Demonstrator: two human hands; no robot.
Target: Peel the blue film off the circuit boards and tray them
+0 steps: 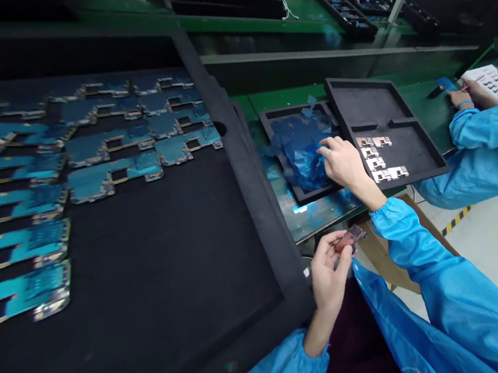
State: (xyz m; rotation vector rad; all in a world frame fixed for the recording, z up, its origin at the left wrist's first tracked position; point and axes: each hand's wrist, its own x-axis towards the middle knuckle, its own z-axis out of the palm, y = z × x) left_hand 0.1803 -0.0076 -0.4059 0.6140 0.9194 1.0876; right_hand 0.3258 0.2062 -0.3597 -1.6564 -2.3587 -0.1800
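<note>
Copper-brown circuit board (350,239) pinched at its edge by the left hand (330,276) (a sound hold), fingers curled; right hand (343,163) open, fingers apparently pressing blue film (304,155).

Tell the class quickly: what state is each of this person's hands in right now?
Left hand: closed, holding a small circuit board.
Right hand: open, holding nothing, next to a crumpled blue plastic sheet.

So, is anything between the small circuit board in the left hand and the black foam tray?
Yes: from this view, the right forearm crosses between the small circuit board, held in the left hand, and the black foam tray; the right hand sits just beside the tray.
</note>
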